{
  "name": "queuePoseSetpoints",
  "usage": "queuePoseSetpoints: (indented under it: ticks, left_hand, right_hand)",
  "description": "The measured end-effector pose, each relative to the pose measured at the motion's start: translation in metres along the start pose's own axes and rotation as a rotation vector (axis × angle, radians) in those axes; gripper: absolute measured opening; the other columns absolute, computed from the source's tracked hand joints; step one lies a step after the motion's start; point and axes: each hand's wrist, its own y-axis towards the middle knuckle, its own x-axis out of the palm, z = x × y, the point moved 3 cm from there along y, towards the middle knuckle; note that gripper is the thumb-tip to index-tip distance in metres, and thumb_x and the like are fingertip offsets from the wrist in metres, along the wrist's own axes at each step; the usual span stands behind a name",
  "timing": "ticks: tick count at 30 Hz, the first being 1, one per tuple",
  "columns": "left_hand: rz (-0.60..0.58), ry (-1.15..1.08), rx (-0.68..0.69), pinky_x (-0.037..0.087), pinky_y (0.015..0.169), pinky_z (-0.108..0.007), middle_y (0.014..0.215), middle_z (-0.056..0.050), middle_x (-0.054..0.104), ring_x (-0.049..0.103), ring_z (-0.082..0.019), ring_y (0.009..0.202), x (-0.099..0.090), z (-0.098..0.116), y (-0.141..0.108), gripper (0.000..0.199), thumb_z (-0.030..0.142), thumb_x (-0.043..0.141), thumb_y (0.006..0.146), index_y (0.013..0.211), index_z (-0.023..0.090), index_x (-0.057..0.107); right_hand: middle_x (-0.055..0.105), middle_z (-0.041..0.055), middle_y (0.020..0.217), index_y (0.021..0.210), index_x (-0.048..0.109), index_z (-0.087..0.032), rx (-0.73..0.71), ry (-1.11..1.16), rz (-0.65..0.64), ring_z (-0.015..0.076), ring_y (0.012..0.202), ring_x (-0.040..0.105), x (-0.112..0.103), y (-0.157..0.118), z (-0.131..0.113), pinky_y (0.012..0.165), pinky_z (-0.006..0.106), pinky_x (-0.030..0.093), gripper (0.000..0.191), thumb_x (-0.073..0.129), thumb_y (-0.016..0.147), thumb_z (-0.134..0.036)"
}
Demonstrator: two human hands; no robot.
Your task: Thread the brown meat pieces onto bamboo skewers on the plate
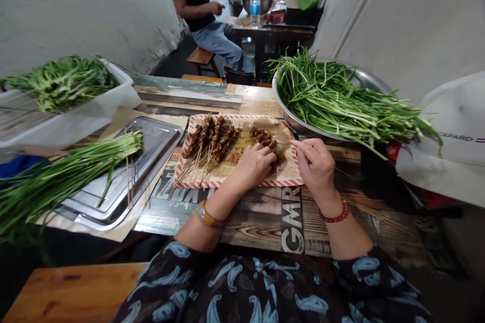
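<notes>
1. Two-handed, leaning over a patterned tray (227,177) on the wooden table (242,207).
2. Gripping a thin skewer (282,137) between fingers and thumb with the right hand (316,161), just beyond the tray's right side.
3. Laid nearly crosswise, the skewer's long axis running left to right and slightly nearer at the right; held at the right end, with the left end running to the dark pieces (262,137). Unable to tell exactly where the tip sits.
4. Bending the fingers of the left hand (255,164) down at the near side of the dark pieces; cannot tell what is gripped beneath.
5. Bunched on the tray's left part, loaded skewers (212,136) with the coated ends pointing away and bare sticks slanting nearer and leftward.
6. To the left, on a metal tray (151,136), a bundle of green stalks (94,154) with the pale ends to the right; farther off, a white bin (113,96) of greens.
7. To the right, a steel basin (280,96) heaped with long leaves (341,101).
8. Beyond, at another table (273,33), a seated person (197,5).
</notes>
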Motion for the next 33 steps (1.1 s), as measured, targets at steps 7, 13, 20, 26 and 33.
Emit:
queuePoseSetpoints:
  ticks: [7,13,20,26,33]
  left_hand:
    - [0.229,-0.357,-0.213,0.042,0.084,-0.038,0.097,-0.010,0.069,0.057,-0.024,0.094,-0.007,-0.022,-0.002,0.023,0.018,0.061,0.082,0.104,0.017,0.069]
    - [0.521,-1.054,-0.465,0.046,0.076,-0.029,0.088,-0.006,0.069,0.061,-0.019,0.084,-0.013,-0.043,-0.011,0.016,0.024,0.069,0.075,0.089,0.018,0.075]
    - [0.484,-1.461,-0.543,0.047,0.063,-0.023,0.081,-0.003,0.069,0.059,-0.011,0.064,-0.013,-0.034,-0.010,0.023,0.029,0.072,0.074,0.091,0.016,0.066]
    - [0.469,-1.563,-0.507,0.047,0.057,-0.022,0.080,-0.002,0.067,0.058,-0.008,0.056,-0.014,-0.032,-0.010,0.028,0.031,0.076,0.071,0.091,0.016,0.063]
    - [0.518,-1.623,-0.500,0.050,0.067,-0.024,0.079,-0.001,0.066,0.061,-0.010,0.066,-0.014,-0.034,-0.011,0.029,0.027,0.080,0.068,0.092,0.017,0.068]
  right_hand:
    - [0.064,0.0066,0.091,0.112,0.070,-0.024,-0.024,-0.006,0.002,0.0167,0.083,0.062,0.001,-0.002,0.000,0.071,0.030,0.053,0.028,0.049,0.094,-0.018]
    - [0.065,0.0071,0.093,0.113,0.070,-0.025,-0.029,0.025,-0.028,0.0167,0.084,0.063,0.004,-0.003,-0.004,0.072,0.031,0.055,0.029,0.050,0.094,-0.017]
    - [0.065,0.0070,0.092,0.113,0.069,-0.025,-0.051,0.051,-0.047,0.0176,0.084,0.063,0.006,-0.005,-0.005,0.072,0.032,0.054,0.028,0.052,0.092,-0.017]
    - [0.065,0.0071,0.093,0.115,0.068,-0.025,-0.059,0.045,-0.070,0.0174,0.084,0.062,0.006,-0.005,-0.005,0.073,0.032,0.053,0.029,0.051,0.093,-0.017]
    - [0.065,0.0068,0.093,0.116,0.068,-0.026,-0.047,0.025,-0.086,0.0178,0.083,0.063,0.006,-0.007,-0.003,0.071,0.031,0.054,0.030,0.051,0.093,-0.019]
